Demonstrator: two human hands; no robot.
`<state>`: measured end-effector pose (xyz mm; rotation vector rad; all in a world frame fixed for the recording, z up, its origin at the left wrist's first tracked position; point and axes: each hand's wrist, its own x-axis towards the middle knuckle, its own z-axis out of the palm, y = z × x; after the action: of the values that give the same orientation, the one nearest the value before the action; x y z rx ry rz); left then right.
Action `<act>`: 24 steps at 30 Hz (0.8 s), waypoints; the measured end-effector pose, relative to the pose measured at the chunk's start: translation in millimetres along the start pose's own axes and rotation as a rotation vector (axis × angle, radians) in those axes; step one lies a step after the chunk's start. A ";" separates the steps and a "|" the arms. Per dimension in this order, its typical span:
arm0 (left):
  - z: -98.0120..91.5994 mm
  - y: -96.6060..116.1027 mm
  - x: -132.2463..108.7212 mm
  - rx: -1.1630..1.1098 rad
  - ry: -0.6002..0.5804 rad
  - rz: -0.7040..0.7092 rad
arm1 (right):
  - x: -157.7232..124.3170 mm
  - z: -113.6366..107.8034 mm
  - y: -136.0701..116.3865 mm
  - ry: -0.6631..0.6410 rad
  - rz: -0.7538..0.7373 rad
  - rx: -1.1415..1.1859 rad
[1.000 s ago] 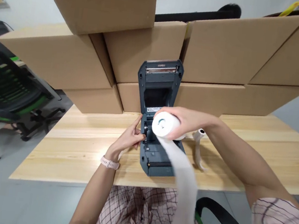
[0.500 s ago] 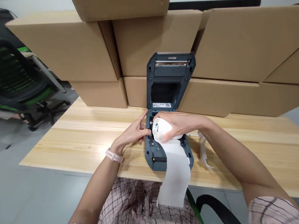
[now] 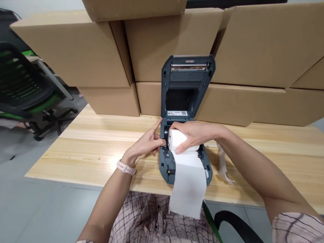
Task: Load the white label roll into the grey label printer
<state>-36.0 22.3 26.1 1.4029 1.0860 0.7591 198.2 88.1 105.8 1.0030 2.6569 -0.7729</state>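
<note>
1. clock is read off the middle of the printer [image 3: 166, 163], with 12 pointing away from the person. it sits on the wooden counter [image 3: 93, 148] with its lid [image 3: 187, 84] flipped up at 12 o'clock.
2. the paper roll [image 3: 177, 138] is down in the printer's body, lying sideways, one end facing 9 o'clock right beside the inner left side. can't tell if it's seated on anything in there, the fingers hide too much.
3. right hand [image 3: 195, 132] is wrapped over the top of the roll, thumb on the near side, gripping it. its forearm comes in from about 4.
4. left hand [image 3: 147, 141] is at 9 o'clock, index stretched up along the printer's left edge, thumb over that edge next to the roll. can't tell if it's actually pinching something there. pink wristband [image 3: 126, 167] between 8 and 9.
5. the loose end of the paper [image 3: 189, 184] runs toward 6 o'clock, over the front of the printer and past the counter's edge.
6. curly paper strip [image 3: 224, 164] on the counter just past 3.
7. cardboard boxes [image 3: 160, 42] are stacked from about 10 round to 2, behind the lid.
</note>
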 end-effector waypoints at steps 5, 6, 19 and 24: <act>-0.4 0.3 0.0 0.004 -0.009 -0.006 | 11.2 5.5 3.6 -0.048 -0.021 -0.081; -0.3 0.3 0.0 0.006 -0.007 -0.008 | 12.8 6.9 3.6 -0.057 -0.023 -0.091; 0.5 2.7 -2.3 0.014 -0.013 -0.002 | -57.5 79.0 -8.2 0.373 -0.197 -0.030; 2.6 4.3 -3.3 0.042 0.003 0.008 | -104.5 143.0 -34.9 0.481 -0.171 -0.021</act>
<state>-34.0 18.6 30.4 1.4425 1.1055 0.7480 253.6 -69.1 36.3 1.0806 3.1856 -0.5905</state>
